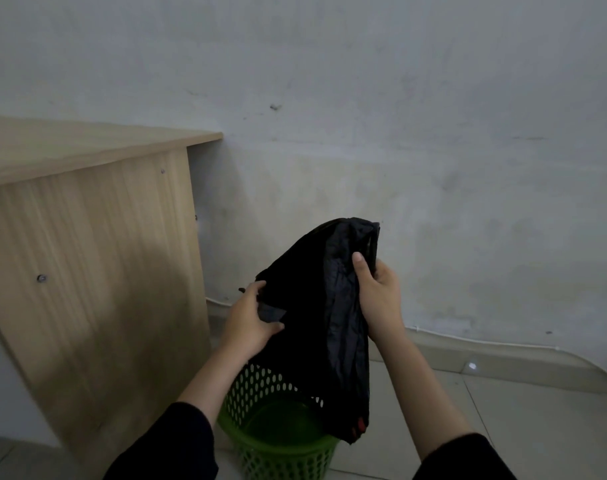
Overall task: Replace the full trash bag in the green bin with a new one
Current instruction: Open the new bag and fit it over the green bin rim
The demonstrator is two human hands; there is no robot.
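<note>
A black trash bag [315, 306] hangs in the air above the green bin [277, 434], held up by both hands. The right hand [378, 292] has its grip closed around the bag's upper part, thumb pressed flat on the front of the gathered plastic, with the bag's top edge standing up above the fist. The left hand [250, 320] has its grip pinching the bag's left edge, thumb on the near side and fingers tucked behind the plastic. Between the two hands the plastic stretches slack and creased. The bag's lower end dangles to the bin's right rim and overlaps it in view; whether it touches I cannot tell. A small red patch shows near that lower tip.

The green bin is a perforated basket standing on the tiled floor [523, 417], its open mouth partly covered in view by the bag and the left forearm. Just to its left stands the wooden side panel of the counter [97, 258], close beside the bin's wall, so there is little room on that side. To the right the floor lies open as far as the baseboard. Behind the bin rises a pale, scuffed wall [399, 116], with a thin white cable [468, 339] running along its base
</note>
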